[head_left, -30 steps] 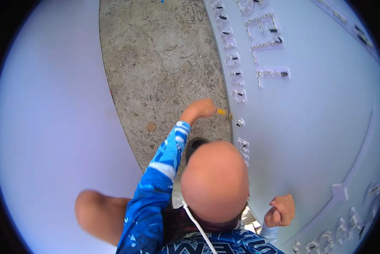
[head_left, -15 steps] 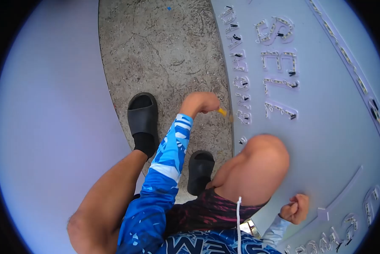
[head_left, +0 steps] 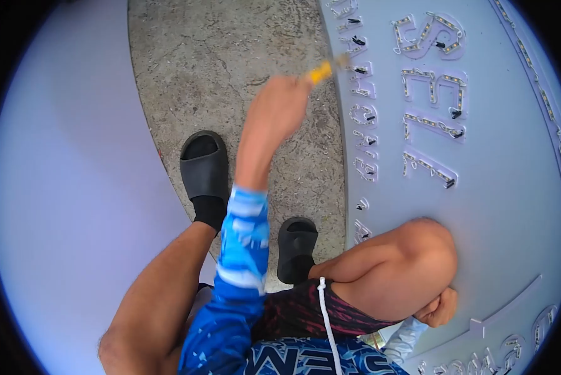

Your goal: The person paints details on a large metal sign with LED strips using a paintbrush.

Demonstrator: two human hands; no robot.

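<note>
My left hand point(head_left: 279, 106), in a blue and white sleeve, is closed around a small yellow tool point(head_left: 320, 73). The tool's far end is blurred, so its kind cannot be told. It reaches over the near edge of a pale panel point(head_left: 505, 212), by the small raised letters point(head_left: 363, 119). My right hand point(head_left: 440, 307) is curled up close to the panel, beside my bent right knee. Whatever its fingers may hold is hidden. Larger letters point(head_left: 431, 94), lined with LED strips and short black wires, stand on the panel beyond the small ones.
Cracked concrete floor point(head_left: 230, 62) runs between the panel and another pale surface point(head_left: 74, 187) on the left. My feet in black slides point(head_left: 204, 165) stand on it. A long LED-lined strip point(head_left: 530, 69) crosses the panel's far side, with more letters point(head_left: 511, 350) at lower right.
My left hand has moved up and forward with the yellow tool, along the panel's edge. My right hand stays low, now partly behind the knee. The view has shifted slightly.
</note>
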